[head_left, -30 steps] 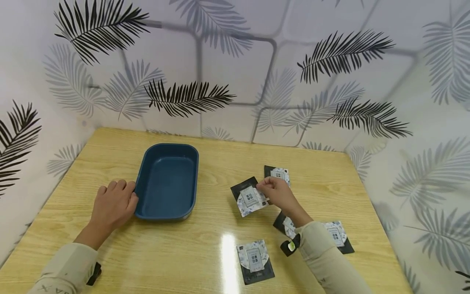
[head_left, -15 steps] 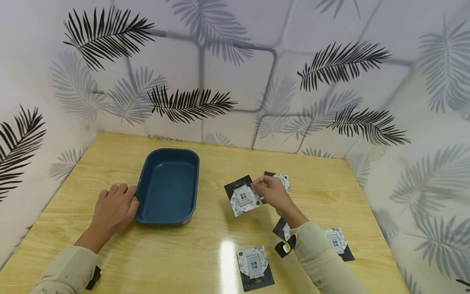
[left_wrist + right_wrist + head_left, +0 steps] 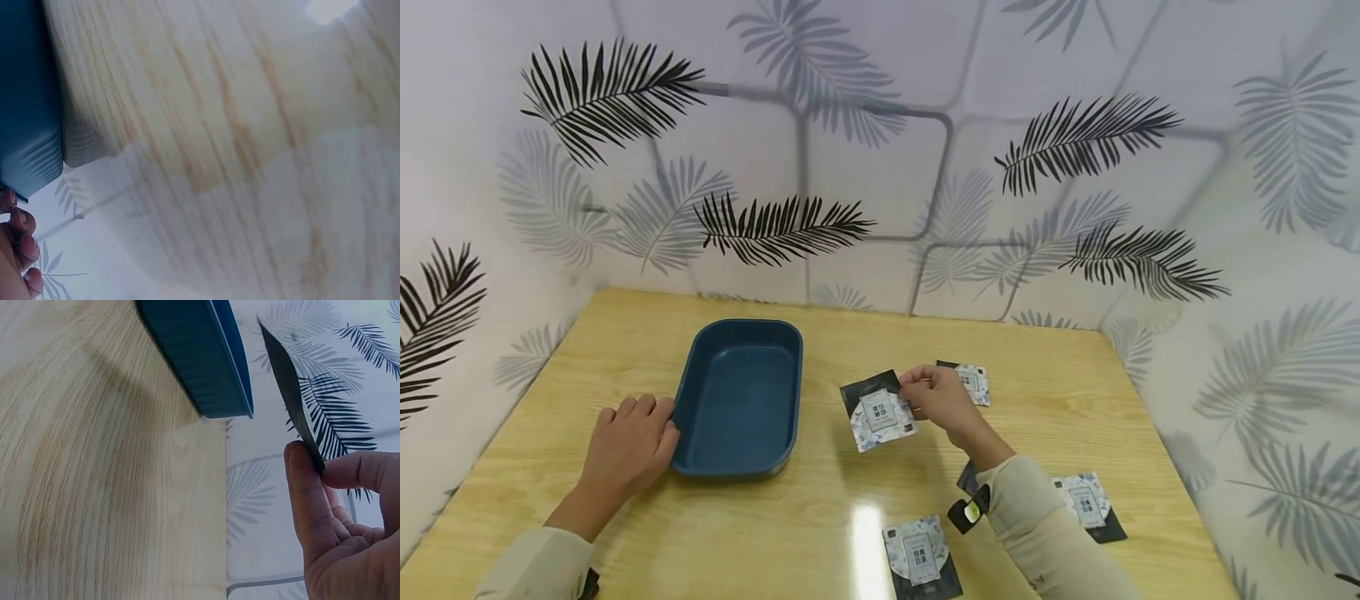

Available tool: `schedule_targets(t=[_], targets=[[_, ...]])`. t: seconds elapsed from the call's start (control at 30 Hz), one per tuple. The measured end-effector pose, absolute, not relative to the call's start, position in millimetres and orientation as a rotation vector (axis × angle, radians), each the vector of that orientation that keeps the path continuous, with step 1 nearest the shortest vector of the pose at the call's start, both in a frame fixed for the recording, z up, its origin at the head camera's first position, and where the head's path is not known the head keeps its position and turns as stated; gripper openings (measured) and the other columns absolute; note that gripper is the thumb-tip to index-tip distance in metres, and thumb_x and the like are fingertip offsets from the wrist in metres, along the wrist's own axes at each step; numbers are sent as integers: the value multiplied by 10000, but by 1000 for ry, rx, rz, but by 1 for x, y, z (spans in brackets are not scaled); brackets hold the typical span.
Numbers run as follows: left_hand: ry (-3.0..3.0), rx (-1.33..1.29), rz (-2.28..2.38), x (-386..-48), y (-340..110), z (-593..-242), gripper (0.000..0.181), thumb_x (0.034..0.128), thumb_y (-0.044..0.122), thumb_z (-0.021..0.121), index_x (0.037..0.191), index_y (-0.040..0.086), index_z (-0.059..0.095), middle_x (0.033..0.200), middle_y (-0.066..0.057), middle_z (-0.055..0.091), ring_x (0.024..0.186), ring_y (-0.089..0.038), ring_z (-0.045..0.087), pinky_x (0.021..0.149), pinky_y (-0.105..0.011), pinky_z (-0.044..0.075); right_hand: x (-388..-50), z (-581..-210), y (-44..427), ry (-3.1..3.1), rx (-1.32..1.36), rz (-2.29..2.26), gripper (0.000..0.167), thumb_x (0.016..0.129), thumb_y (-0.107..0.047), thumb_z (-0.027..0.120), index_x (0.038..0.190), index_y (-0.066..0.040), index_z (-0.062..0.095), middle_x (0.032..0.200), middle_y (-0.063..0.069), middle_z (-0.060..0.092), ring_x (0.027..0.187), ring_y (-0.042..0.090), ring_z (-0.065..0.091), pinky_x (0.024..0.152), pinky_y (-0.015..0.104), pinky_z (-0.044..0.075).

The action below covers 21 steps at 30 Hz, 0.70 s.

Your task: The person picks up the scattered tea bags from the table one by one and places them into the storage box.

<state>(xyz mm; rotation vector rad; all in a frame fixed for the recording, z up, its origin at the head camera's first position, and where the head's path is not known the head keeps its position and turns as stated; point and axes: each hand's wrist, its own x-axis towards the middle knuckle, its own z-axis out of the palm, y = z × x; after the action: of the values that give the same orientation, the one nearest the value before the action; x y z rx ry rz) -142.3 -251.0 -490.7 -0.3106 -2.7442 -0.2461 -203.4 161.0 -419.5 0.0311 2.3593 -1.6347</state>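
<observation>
A dark blue rectangular plastic bin (image 3: 739, 408) stands on the left half of the table. My left hand (image 3: 631, 446) grips its left rim; in the left wrist view the curled fingers (image 3: 26, 247) show at the bin's edge. My right hand (image 3: 942, 403) pinches one corner of a flat black-and-white sachet (image 3: 878, 412) between thumb and fingers. That sachet hangs above the table, right of the bin and apart from it. Edge-on, the same sachet (image 3: 290, 387) appears thin and dark in the right wrist view.
Several similar sachets lie on the wooden table (image 3: 820, 533): one (image 3: 973, 383) behind my right hand, one (image 3: 922, 557) at the front, one (image 3: 1086, 506) at the right, and one (image 3: 967, 477) mostly hidden by my forearm. A leaf-patterned wall covering (image 3: 850, 192) stands behind.
My right hand has carried the pinched sachet leftward, nearer to the bin. The left hand stays at the bin's rim. The whole head view has shifted slightly downward.
</observation>
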Motion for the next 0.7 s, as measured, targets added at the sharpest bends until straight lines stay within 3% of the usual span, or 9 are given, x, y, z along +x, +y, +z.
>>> schedule_targets(t=[0.7], targets=[[-2707,-340,-251,-142,-253,-495,79,920,152,478,889,90,515,824,-70,478,740,-266,428,657,-378,231,-206,-416,126,2319,-22,-1661,188,902,-50,604,1056,22,685,819,28,703,678,77,629,641,239,550]])
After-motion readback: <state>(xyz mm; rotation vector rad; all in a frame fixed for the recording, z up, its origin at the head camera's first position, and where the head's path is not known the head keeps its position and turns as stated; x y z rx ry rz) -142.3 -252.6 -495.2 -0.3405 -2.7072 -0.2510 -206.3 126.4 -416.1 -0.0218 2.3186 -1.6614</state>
